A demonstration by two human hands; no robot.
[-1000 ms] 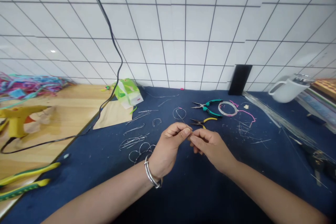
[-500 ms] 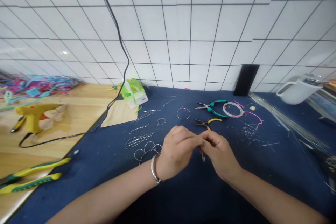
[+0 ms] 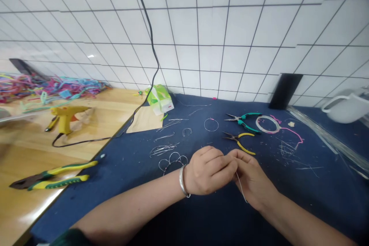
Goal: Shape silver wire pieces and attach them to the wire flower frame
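Both hands meet over the dark blue cloth [image 3: 201, 215], fingertips pressed together. My left hand [image 3: 211, 171], with a silver bangle [image 3: 183, 181] at the wrist, is closed in a pinch. A thin wire [image 3: 241, 186] hangs from the pinch, its lower end in front of my right palm. My right hand [image 3: 253, 177] is closed too, thumb and forefinger at the same wire; its other end is hidden by the fingers. Beside my left wrist lies a wire piece with several loops [image 3: 173, 158]. Beyond the hands are yellow-handled pliers [image 3: 239, 138] and a wire ring [image 3: 211, 125].
Teal-handled pliers [image 3: 243, 119] and a white spool ring [image 3: 257, 123] with pink cord lie at the back right. Bent wires [image 3: 164, 149] are on the left. Large yellow-green pliers [image 3: 54, 177] and a yellow glue gun [image 3: 66, 117] rest on the wood. A white mug [image 3: 346, 108] stands right.
The view has swung left, so everything appears farther right. The wire at my fingers now hangs as a longer strand; before, a short curled end showed. My hands remain together.
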